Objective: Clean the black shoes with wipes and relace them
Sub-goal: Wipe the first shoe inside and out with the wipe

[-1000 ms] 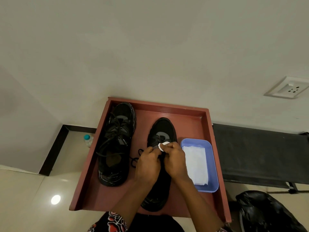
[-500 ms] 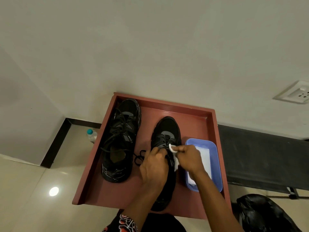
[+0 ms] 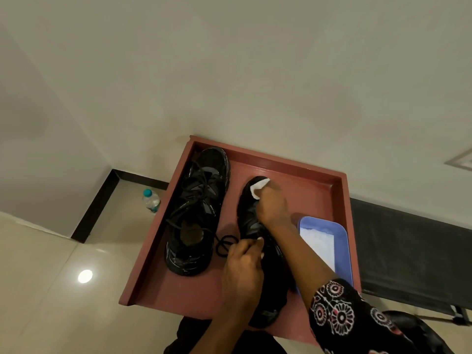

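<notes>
Two black shoes stand on a red tray (image 3: 301,167). The left shoe (image 3: 196,208) is laced, with loose laces. The right shoe (image 3: 249,213) lies under both hands. My right hand (image 3: 272,203) holds a white wipe (image 3: 258,187) against that shoe's toe. My left hand (image 3: 242,267) grips the middle of the same shoe, and a bit of white shows at its fingertips. A loop of black lace (image 3: 224,244) lies on the tray between the shoes.
A blue tub (image 3: 344,241) with white wipes (image 3: 318,244) sits at the tray's right side. A small water bottle (image 3: 151,200) stands on the floor left of the tray. A black bench (image 3: 408,251) is to the right, and a black bag (image 3: 419,330) lies below it.
My right hand moved with the wipe from the middle of the right shoe forward to its toe. My left hand stayed on the shoe's middle. The view shifted left.
</notes>
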